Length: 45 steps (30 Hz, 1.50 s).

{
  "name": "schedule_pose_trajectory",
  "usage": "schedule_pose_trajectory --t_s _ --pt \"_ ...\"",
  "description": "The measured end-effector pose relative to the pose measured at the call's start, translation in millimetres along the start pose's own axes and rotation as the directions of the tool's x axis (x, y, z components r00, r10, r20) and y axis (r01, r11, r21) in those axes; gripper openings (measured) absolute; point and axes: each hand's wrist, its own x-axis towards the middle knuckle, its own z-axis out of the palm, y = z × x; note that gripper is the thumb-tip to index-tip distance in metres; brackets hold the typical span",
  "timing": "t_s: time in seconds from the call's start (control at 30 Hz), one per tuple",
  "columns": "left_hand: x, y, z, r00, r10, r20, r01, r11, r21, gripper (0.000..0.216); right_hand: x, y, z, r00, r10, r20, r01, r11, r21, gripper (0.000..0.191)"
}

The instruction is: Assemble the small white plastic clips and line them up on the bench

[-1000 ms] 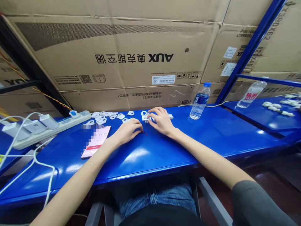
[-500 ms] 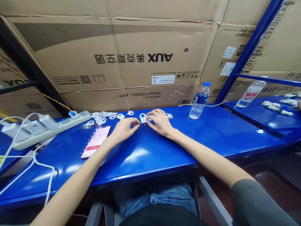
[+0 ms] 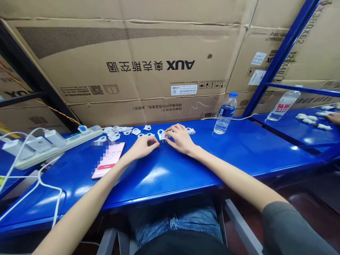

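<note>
My right hand (image 3: 181, 139) rests over a white plastic piece with a round hole and thin metal prongs (image 3: 160, 135), its fingers closed on the piece's right side. Close by on the left, my left hand (image 3: 143, 146) is pinched, with a tiny red piece (image 3: 158, 145) at its fingertips. Another small red-and-dark piece (image 3: 164, 151) lies on the blue table between the hands. Similar white ring-shaped pieces (image 3: 117, 131) are scattered behind my left hand, and one more white piece (image 3: 190, 131) shows past my right hand.
A phone (image 3: 108, 161) lies left of my left forearm, near a power strip (image 3: 66, 145) with chargers and white cables. One water bottle (image 3: 225, 114) stands at the back right. On the neighbouring table are another bottle (image 3: 284, 105), white pieces (image 3: 309, 118) and another person's hand (image 3: 334, 118).
My left hand has drawn slightly down and away from the white piece, and red now shows at its fingertips. My right hand has stayed nearly still. The other person's hand has come further into view.
</note>
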Motion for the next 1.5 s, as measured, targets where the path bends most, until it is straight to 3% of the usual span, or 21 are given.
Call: schedule_pose_trajectory --t_s 0.23,0.47,0.7,1.07,1.5 --pt "2.2 0.3 -0.7 1.0 0.002 -0.009 -0.002 0.999 -0.033 0.022 0.1 -1.4 -1.8 1.0 0.011 0.019 -0.011 1.0 0.013 0.018" --pt "2.5 -3.8 0.3 0.993 -0.06 -0.103 0.058 0.998 -0.026 0.023 -0.1 -1.3 -0.3 1.0 0.001 0.01 -0.001 1.0 0.018 0.02" --pt "2.5 -1.6 3.5 0.97 -0.024 -0.243 0.007 0.998 -0.068 0.029 -0.1 -3.2 -1.2 1.0 -0.002 -0.015 0.003 0.999 0.045 0.018" --pt "1.8 -0.4 3.3 0.957 -0.011 -0.288 -0.03 0.99 -0.14 0.033 1.2 -7.0 -1.1 0.992 -0.084 -0.09 0.088 0.995 0.038 0.017" --pt "-2.0 6.6 0.5 0.922 0.042 -0.386 -0.018 0.998 0.067 0.019 1.1 -8.8 -1.0 0.989 -0.108 -0.1 0.111 0.994 0.021 0.017"
